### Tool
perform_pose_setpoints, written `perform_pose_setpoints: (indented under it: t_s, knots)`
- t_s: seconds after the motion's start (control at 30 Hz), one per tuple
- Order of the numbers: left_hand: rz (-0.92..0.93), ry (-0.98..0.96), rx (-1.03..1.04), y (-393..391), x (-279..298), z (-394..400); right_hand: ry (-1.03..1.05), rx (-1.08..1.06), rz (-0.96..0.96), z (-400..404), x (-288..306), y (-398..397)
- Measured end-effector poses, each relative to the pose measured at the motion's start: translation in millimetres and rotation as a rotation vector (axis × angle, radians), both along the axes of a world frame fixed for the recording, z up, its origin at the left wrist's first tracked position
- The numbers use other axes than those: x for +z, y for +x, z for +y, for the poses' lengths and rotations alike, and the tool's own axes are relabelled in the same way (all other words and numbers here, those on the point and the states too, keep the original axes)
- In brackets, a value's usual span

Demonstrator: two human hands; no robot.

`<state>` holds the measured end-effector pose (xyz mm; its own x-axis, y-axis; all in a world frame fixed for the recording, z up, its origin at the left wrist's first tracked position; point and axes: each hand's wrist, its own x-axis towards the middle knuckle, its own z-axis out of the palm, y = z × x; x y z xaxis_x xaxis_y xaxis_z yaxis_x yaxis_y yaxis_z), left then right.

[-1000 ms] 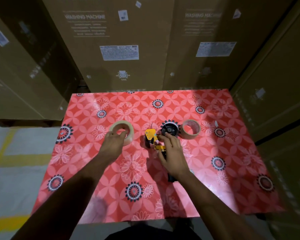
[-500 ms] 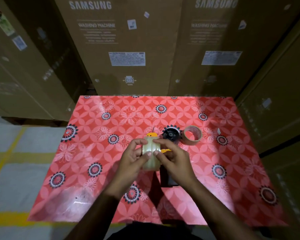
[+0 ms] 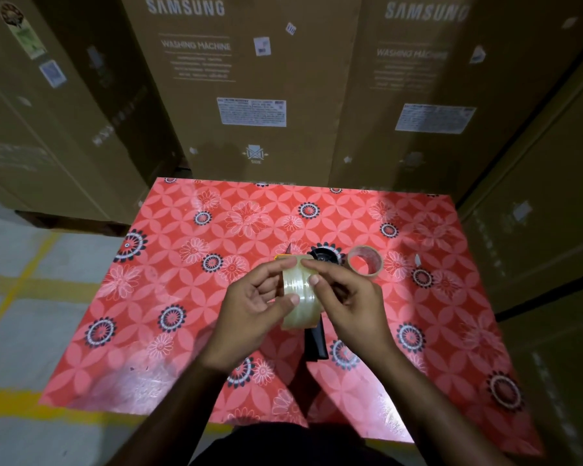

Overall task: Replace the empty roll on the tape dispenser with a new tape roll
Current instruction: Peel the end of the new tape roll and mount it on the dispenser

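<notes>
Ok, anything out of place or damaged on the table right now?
Nothing stands out. Both hands, left hand and right hand, hold the new tape roll above the dispenser; the empty core lies flat beside its hub.

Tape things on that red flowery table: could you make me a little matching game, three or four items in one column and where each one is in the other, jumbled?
Things
1. new tape roll
2. empty roll
3. tape dispenser
4. cardboard boxes

Places
A. standing behind the table
B. lying on the table under the hands
C. held up between the left hand and right hand
D. lying on the table to the right of the dispenser's black wheel

Pairs: 1-C, 2-D, 3-B, 4-A
</notes>
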<state>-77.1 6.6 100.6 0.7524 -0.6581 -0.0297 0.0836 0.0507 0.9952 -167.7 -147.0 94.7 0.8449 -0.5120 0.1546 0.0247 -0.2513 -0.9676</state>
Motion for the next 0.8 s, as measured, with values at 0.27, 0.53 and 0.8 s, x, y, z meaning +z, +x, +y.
perform_pose_setpoints:
  t_s: [0.27,0.53,0.8]
  knots:
    - [-0.053,-0.041,0.07,-7.3,0.2,-3.4,-0.034,0.047,0.003,-3.6,5.4,-6.7]
    - [-0.051,-0.025,0.116,-9.1,1.3,-5.8,-0.026,0.069,0.023,-3.5,10.3,-11.0]
    - [-0.097,-0.055,0.074,-9.7,2.5,-5.3,0.018,0.052,-0.01,1.4,16.3,-11.9]
